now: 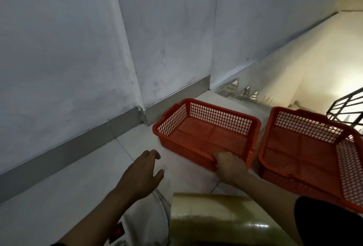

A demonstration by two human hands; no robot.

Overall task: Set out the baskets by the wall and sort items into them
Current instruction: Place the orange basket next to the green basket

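Observation:
Two empty red mesh baskets sit on the pale tiled floor. The left basket [206, 126] lies near the corner of the grey wall. My right hand [228, 166] grips its near rim. The right basket [312, 147] stands close beside it, apart by a narrow gap. My left hand [142, 171] hovers over the floor left of the baskets, fingers spread, holding nothing.
A large roll of clear yellowish film [225, 220] lies in front of me at the bottom. A white round object [149, 218] sits left of it. Stairs [245, 92] drop away behind the baskets, with a black railing [347, 106] at right. A metal skirting [59, 159] runs along the wall.

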